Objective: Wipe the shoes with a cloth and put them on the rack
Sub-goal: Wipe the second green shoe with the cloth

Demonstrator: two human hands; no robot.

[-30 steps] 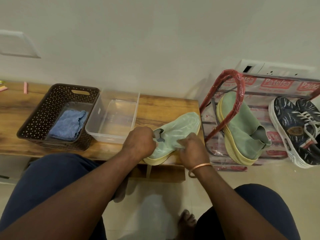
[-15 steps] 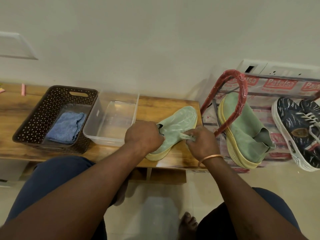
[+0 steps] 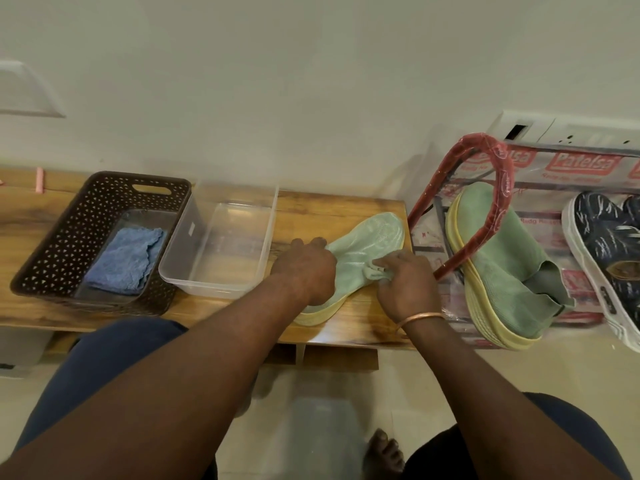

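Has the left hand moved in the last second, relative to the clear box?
Yes. The left hand slid farther along the green shoe, toward the wall: it overlapped the near corner of the clear box, now lies beside it.

A plain off-white wall [image 3: 311,81] rises beyond the left hand [image 3: 304,268] and the right hand [image 3: 405,285], filling the upper half of the view. High to the left of the left hand, a white plate [image 3: 24,95] sits on it; up and to the right of the right hand, a white socket panel [image 3: 568,129]. Beneath the hands runs a low wooden table [image 3: 346,206] with dark-streaked grain, its far edge at the wall, ending just right of the right hand. Nearer than the hands lies a glossy beige floor [image 3: 398,375] with a soft pale sheen.
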